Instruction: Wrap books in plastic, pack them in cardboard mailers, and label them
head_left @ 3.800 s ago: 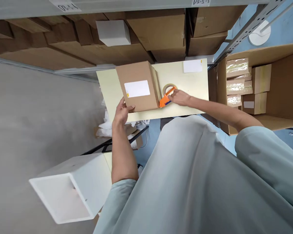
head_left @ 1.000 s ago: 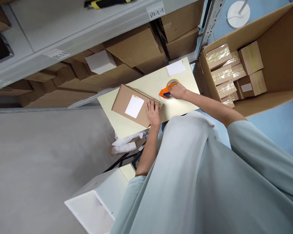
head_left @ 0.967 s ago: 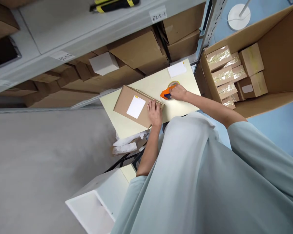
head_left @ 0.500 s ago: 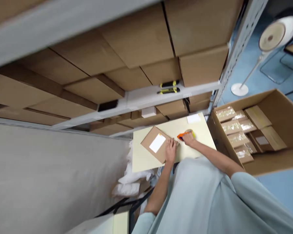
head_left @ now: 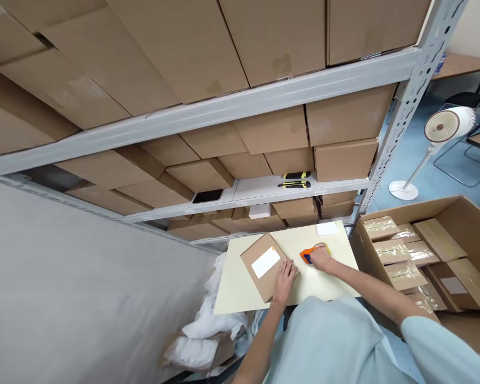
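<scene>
A small brown cardboard box [head_left: 264,288] with a white label [head_left: 265,262] lies at an angle on a cream tabletop [head_left: 236,298]. My left hand [head_left: 285,280] rests on the box's right part, fingers stretched out toward its right corner. To the right of the box, my right hand [head_left: 320,258] is closed around an orange tape dispenser [head_left: 306,256]. The tape roll partly shows beyond my fingers. The dispenser is held just over the tabletop, apart from the box; whether it touches the table I cannot tell. A white paper [head_left: 327,229] lies at the table's back right.
A large open carton [head_left: 474,229] with several taped boxes [head_left: 390,250] stands at right. Metal shelving [head_left: 224,109] full of cartons rises ahead, with box cutters [head_left: 295,184] and a black flat object [head_left: 207,196] on one shelf. White bags [head_left: 200,341] lie lower left; a fan [head_left: 442,128] stands beyond.
The camera view has tilted up, so more shelving shows and the table sits lower in the picture. My hands, the box and the dispenser keep nearly the same arrangement.
</scene>
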Motion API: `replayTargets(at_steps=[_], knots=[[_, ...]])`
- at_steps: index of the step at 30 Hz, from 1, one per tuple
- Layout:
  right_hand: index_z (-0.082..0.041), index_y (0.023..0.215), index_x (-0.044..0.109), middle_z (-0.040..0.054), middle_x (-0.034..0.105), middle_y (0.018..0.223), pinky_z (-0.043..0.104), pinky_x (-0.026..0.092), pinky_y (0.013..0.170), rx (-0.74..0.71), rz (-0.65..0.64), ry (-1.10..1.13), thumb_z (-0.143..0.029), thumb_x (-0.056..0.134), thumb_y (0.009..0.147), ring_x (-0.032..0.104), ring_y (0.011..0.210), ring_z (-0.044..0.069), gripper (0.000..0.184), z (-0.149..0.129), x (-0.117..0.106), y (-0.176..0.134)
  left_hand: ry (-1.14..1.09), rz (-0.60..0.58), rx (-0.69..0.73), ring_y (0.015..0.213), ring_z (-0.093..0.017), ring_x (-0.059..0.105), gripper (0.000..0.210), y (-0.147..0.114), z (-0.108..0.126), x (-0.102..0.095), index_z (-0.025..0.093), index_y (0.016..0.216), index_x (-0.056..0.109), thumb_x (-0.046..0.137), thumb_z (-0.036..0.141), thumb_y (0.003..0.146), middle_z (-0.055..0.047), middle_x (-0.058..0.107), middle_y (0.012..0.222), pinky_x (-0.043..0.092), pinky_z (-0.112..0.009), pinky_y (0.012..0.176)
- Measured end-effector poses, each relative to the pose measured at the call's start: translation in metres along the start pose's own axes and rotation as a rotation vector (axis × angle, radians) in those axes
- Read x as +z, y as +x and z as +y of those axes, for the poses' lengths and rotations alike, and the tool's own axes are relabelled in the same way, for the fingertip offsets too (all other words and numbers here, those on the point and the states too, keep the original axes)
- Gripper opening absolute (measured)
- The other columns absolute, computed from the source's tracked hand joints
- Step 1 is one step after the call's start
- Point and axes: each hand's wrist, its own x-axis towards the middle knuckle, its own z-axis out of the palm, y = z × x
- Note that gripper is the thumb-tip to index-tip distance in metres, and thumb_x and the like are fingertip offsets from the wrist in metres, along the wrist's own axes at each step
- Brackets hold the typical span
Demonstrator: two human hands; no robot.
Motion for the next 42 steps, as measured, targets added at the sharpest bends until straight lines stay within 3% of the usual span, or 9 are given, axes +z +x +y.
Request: replayTargets(at_steps=[4, 9, 15, 20, 24, 29, 32, 35, 42], knots=[[-0.024, 0.094, 0.082, 0.0106, 0.087, 0.095, 0.042, 0.063, 0.086, -0.018, 0.025, -0.048, -0.028, 0.074, 0.093, 0.085, 0.094, 0.029, 0.009, -0.053, 0.008, 0.020, -0.055, 0.024, -0.022, 0.158, -0.034, 0.053, 0.054, -0.006, 0.002, 0.000, 0.027, 0.131, 0.077, 0.053, -0.003, 0.094, -0.011, 0.068, 0.160, 0.049, -0.059, 0.132], [-0.023, 0.107, 0.083, 0.0162, 0.087, 0.105, 0.041, 0.061, 0.085, -0.031, 0.073, -0.013, -0.036, 0.060, 0.106, 0.086, 0.101, 0.034, 0.026, -0.057, -0.037, 0.047, -0.264, 0.128, -0.116, 0.155, -0.036, 0.059, 0.048, -0.001, 0.009, -0.023, 0.027, 0.144, 0.072, 0.061, 0.016, 0.099, -0.014, 0.068, 0.160, 0.054, -0.059, 0.128], [-0.016, 0.152, 0.062, 0.0195, 0.080, 0.137, 0.036, 0.060, 0.090, -0.166, 0.241, 0.175, -0.053, 0.031, 0.118, 0.081, 0.119, 0.033, 0.059, -0.097, -0.141, 0.083, -0.320, 0.649, -0.150, 0.169, -0.036, 0.039, 0.070, 0.111, -0.020, -0.158, 0.023, 0.173, 0.044, 0.058, 0.027, 0.104, -0.017, 0.055, 0.172, 0.040, -0.063, 0.137], [0.002, 0.155, 0.053, 0.0275, 0.078, 0.135, 0.041, 0.058, 0.105, -0.313, 0.293, 0.044, -0.026, 0.040, 0.115, 0.078, 0.123, 0.034, 0.051, -0.154, -0.218, 0.131, -0.279, 0.655, -0.157, 0.164, -0.036, 0.048, 0.070, 0.191, -0.069, -0.237, 0.018, 0.165, 0.054, 0.057, 0.017, 0.095, -0.017, 0.058, 0.169, 0.041, -0.060, 0.136], [-0.003, 0.146, 0.064, 0.0241, 0.074, 0.140, 0.045, 0.057, 0.114, -0.347, 0.271, -0.051, -0.026, 0.065, 0.109, 0.074, 0.129, 0.032, 0.043, -0.174, -0.236, 0.168, -0.326, 0.710, -0.242, 0.157, -0.035, 0.056, 0.048, 0.193, -0.075, -0.235, 0.019, 0.151, 0.065, 0.051, 0.023, 0.105, -0.017, 0.069, 0.157, 0.045, -0.059, 0.132], [-0.014, 0.140, 0.070, 0.0147, 0.072, 0.143, 0.052, 0.061, 0.112, -0.347, 0.308, -0.089, -0.037, 0.074, 0.109, 0.072, 0.127, 0.029, 0.039, -0.177, -0.237, 0.193, -0.427, 0.677, -0.336, 0.146, -0.032, 0.066, 0.024, 0.142, -0.043, -0.189, 0.024, 0.114, 0.071, 0.047, 0.030, 0.112, -0.014, 0.079, 0.137, 0.053, -0.056, 0.122], [0.004, 0.150, 0.061, 0.0299, 0.067, 0.149, 0.050, 0.046, 0.126, -0.376, 0.361, -0.025, -0.016, 0.053, 0.111, 0.063, 0.143, 0.034, 0.044, -0.168, -0.224, 0.197, -0.491, 0.558, -0.384, 0.139, -0.032, 0.070, 0.015, 0.098, -0.017, -0.149, 0.025, 0.101, 0.066, 0.053, 0.027, 0.109, -0.013, 0.080, 0.134, 0.056, -0.056, 0.118], [0.001, 0.173, 0.031, 0.0319, 0.038, 0.178, 0.057, 0.028, 0.137, -0.370, 0.416, 0.078, -0.021, 0.035, 0.115, 0.038, 0.165, 0.037, 0.062, -0.142, -0.174, 0.190, -0.550, 0.437, -0.429, 0.134, -0.030, 0.073, 0.014, 0.055, 0.011, -0.108, 0.025, 0.099, 0.064, 0.054, 0.026, 0.109, -0.014, 0.081, 0.131, 0.057, -0.055, 0.117], [-0.010, 0.172, 0.040, 0.0246, 0.051, 0.171, 0.062, 0.037, 0.134, -0.200, 0.300, 0.490, -0.042, 0.021, 0.119, 0.047, 0.161, 0.036, 0.065, -0.024, 0.052, 0.077, -0.519, 0.137, -0.384, 0.154, -0.029, 0.060, 0.025, 0.011, 0.039, -0.043, 0.023, 0.105, 0.062, 0.042, 0.033, 0.116, -0.017, 0.076, 0.139, 0.053, -0.055, 0.125]])
